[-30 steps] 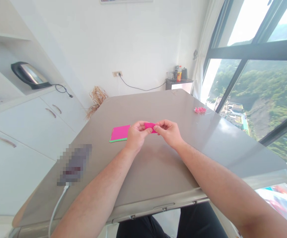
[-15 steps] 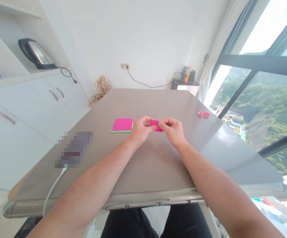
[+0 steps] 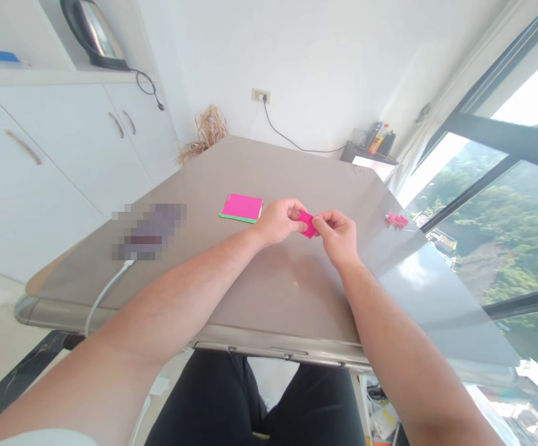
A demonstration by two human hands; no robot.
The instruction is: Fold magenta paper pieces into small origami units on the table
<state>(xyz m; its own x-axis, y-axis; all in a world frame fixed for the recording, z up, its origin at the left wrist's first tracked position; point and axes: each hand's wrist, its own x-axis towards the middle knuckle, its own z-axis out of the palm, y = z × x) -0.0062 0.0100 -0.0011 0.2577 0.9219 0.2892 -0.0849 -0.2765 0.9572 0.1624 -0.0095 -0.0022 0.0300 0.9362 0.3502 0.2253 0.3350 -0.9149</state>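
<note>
Between my two hands is a small folded piece of pink paper (image 3: pixel 308 224), held just over the table. The fingers and thumb of my left hand (image 3: pixel 283 221) pinch its left side. My right hand (image 3: pixel 338 234) pinches the right side, thumb on top. My fingers cover part of the paper, so its folds are partly hidden. Left of my left hand lies a stack of square paper sheets (image 3: pixel 242 207), pink on top with a green edge below. Several small folded pink paper pieces (image 3: pixel 397 220) rest near the table's right edge.
The grey table (image 3: pixel 269 297) spans the view before me. A blurred-out dark device (image 3: pixel 152 229) with a white cable (image 3: pixel 106 288) lies on its left. A kettle (image 3: pixel 99 34) stands on the left shelf. Bottles (image 3: pixel 378 139) stand on a low cabinet at the back right; a window (image 3: pixel 505 229) is to the right.
The camera view has tilted and shifted. The pink paper is turned at a slant in my fingers and shows more of its face. Both hands still hold it; the stack is unchanged.
</note>
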